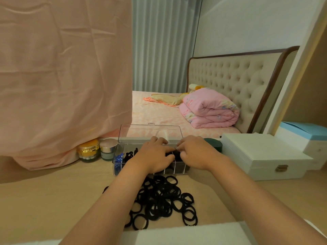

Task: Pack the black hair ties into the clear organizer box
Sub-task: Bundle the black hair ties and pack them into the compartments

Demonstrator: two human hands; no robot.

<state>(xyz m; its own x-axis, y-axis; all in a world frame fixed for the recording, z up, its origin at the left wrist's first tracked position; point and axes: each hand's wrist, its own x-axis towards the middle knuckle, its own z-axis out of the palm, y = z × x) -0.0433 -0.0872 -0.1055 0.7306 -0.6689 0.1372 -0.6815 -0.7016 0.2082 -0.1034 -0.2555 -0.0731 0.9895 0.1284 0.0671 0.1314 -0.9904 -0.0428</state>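
A clear organizer box [118, 157] stands on the wooden table with its lid [150, 133] raised upright behind it. Black hair ties [129, 155] fill some compartments and blue items [117, 159] lie in the left one. Both hands are over the box. My left hand [153, 156] and my right hand [194, 152] meet above a middle compartment, fingers curled round a bunch of black hair ties [175, 154] between them. A loose pile of black hair ties [162, 200] lies on the table just in front of the box, between my forearms.
Left of the box stand a yellow-lidded jar [88, 149] and a cream jar [108, 149], under hanging pink fabric [65, 76]. A dark green round container [213, 144] and a white case [261, 156] sit to the right. A bed with a folded pink quilt [208, 108] lies behind.
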